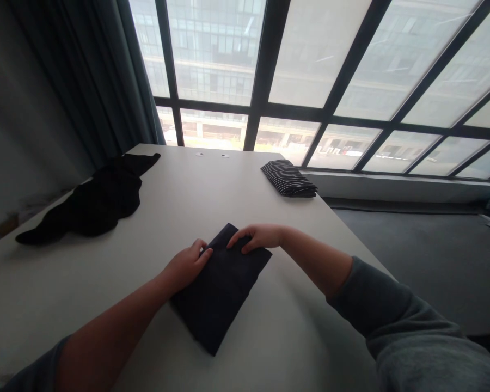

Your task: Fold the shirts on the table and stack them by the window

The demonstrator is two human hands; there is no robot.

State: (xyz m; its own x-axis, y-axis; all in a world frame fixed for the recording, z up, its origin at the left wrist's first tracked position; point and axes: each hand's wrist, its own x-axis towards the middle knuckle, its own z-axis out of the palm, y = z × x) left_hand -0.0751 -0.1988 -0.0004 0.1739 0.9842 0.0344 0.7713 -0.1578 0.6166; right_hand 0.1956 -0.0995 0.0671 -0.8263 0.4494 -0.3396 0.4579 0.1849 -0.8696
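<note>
Left hand [189, 265] grips folded dark cloth [222, 294], right hand [263, 237] touching it

the bare left hand [190, 264] is bent in a pinch, its bare forearm [122, 321] slanting inward; the bare right hand [263, 237] arches downward, thumb [249, 246] apart from the forefinger [236, 237].

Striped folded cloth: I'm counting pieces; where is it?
In the head view, the striped folded cloth lies near the far right corner of the white table, beyond the right hand.
</note>
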